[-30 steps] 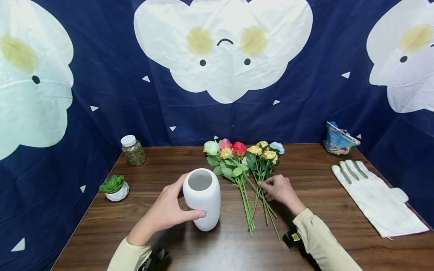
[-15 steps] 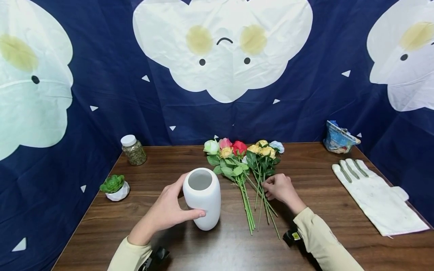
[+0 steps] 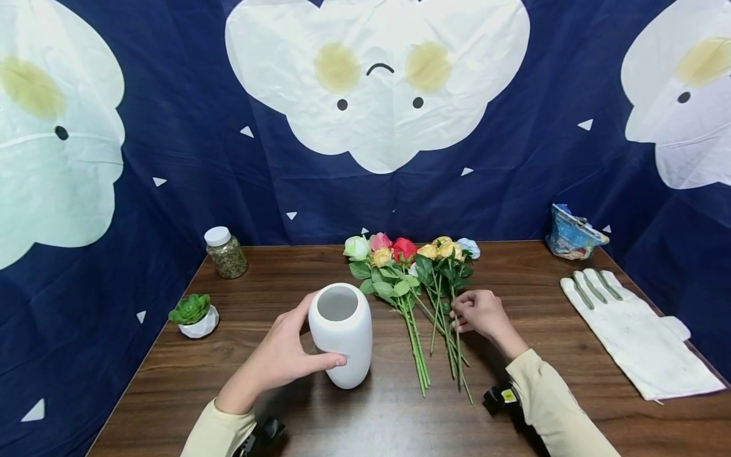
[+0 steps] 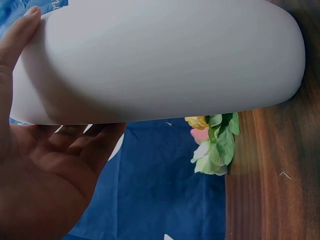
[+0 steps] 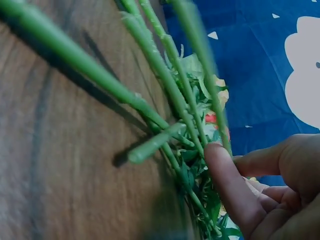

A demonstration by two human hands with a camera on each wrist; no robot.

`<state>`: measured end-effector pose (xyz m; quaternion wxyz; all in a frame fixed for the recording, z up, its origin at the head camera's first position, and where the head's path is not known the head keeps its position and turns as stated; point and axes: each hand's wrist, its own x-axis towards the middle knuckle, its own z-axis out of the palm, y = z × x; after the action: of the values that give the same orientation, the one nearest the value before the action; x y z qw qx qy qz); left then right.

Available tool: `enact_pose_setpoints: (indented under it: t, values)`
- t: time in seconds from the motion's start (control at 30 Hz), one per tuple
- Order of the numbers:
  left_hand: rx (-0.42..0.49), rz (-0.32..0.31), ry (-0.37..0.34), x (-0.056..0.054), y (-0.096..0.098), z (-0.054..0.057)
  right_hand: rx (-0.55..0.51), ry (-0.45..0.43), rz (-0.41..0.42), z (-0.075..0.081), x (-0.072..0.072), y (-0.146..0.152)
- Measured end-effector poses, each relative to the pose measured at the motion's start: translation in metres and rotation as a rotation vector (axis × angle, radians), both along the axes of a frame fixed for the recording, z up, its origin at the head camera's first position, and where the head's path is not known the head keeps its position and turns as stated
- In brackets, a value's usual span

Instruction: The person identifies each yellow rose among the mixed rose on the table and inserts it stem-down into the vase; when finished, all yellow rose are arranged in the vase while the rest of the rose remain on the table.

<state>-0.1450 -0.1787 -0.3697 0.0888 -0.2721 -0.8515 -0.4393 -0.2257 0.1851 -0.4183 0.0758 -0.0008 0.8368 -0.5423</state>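
Observation:
A smooth white vase (image 3: 355,346) stands upright on the brown table, its mouth tilted into sight. My left hand (image 3: 280,355) grips its left side, thumb across the front; in the left wrist view the other fingers go behind the vase (image 4: 165,60). To the right, my right hand (image 3: 485,315) pinches the green stem of a yellow rose (image 3: 451,249) between thumb and fingertips. In the right wrist view this stem (image 5: 206,57) stands apart from several other stems (image 5: 165,75) lying over the wood. Red, pink, white and yellow roses (image 3: 403,249) lie beside it, stems toward me.
At the left stand a jar with a white lid (image 3: 226,254) and a small potted succulent (image 3: 197,316). A blue crumpled-looking container (image 3: 573,233) sits at the back right, with white gloves (image 3: 639,336) nearer. A dark blue printed cloth (image 3: 320,197) hangs behind the table (image 3: 388,425).
My right hand has moved slightly right, drawing the pinched rose stem with it, so its lower end swings away from the bunch on the left. The left hand and vase stay in place.

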Motion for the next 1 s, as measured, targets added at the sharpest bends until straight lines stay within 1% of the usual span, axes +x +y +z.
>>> enact_pose_setpoints:
  t: [0.1, 0.37, 0.6, 0.7, 0.8, 0.93, 1.0]
  values:
    - [0.002, -0.001, -0.001, 0.000, 0.000, 0.000, -0.024, 0.011, 0.015, 0.001, -0.001, 0.003]
    - [0.020, -0.005, -0.019, 0.000, -0.001, -0.001, -0.122, -0.016, 0.030, 0.006, -0.003, 0.008]
    - [0.020, -0.005, -0.025, -0.001, 0.001, 0.000, -0.166, -0.034, 0.037, 0.014, -0.002, 0.014]
    - [0.028, -0.010, -0.031, -0.001, 0.002, 0.000, -0.206, -0.029, 0.053, 0.018, -0.001, 0.016]
    - [0.032, -0.017, -0.030, -0.001, 0.002, 0.000, -0.273, -0.025, 0.071, 0.021, 0.000, 0.015]
    - [0.031, -0.017, -0.024, 0.000, 0.001, -0.001, -0.358, 0.007, 0.095, 0.024, 0.003, 0.012]
    - [0.028, -0.013, -0.022, 0.000, 0.000, -0.002, -0.394, 0.037, 0.099, 0.026, 0.004, 0.011]
